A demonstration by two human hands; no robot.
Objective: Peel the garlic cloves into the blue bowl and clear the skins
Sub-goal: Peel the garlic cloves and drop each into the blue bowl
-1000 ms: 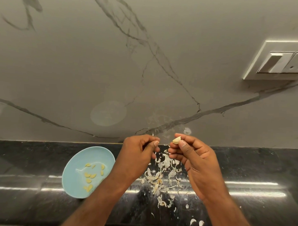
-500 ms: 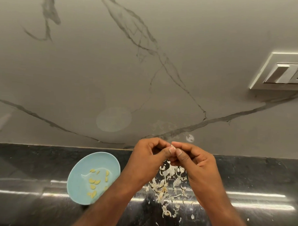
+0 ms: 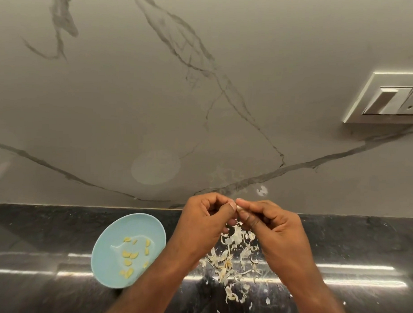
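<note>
Left hand [image 3: 205, 224]: fingers curled in, thumb tip pushed forward to where both hands meet; it pinches the small pale garlic clove [image 3: 238, 207] held up between them.
Right hand [image 3: 275, 229]: fingers curled, thumb and forefinger nipping the same clove from the other side; the two thumbs touch or very nearly.
Clove: in the air above the counter's back edge. Only a sliver shows between the fingertips, so I cannot tell how much skin is on it.
Step in hand: reads as peeling, one clove mid-strip.
Skins: loose heap of papery white garlic skins [image 3: 230, 258] on the counter directly under the hands. A few stray white flakes [image 3: 231, 296] lie nearer the person, apart from the heap.
Bowl: shallow light-blue round bowl [image 3: 118, 228] on the counter just left of the left forearm, with a scatter of peeled yellow cloves [image 3: 129, 255] in its bottom.
Done so far: several cloves peeled and bowled, judging by the bowl's contents and the heap.
Left to do: finish this clove and drop it in the bowl. No unpeeled cloves show on the counter, though the hands may hide some. The skins are uncleared, so that whole step remains.
Surroundings: glossy black stone counter [image 3: 361, 243] with strip-light reflections; grey-veined marble wall [image 3: 202, 109] behind; white switch plate [image 3: 390, 99] upper right.
</note>
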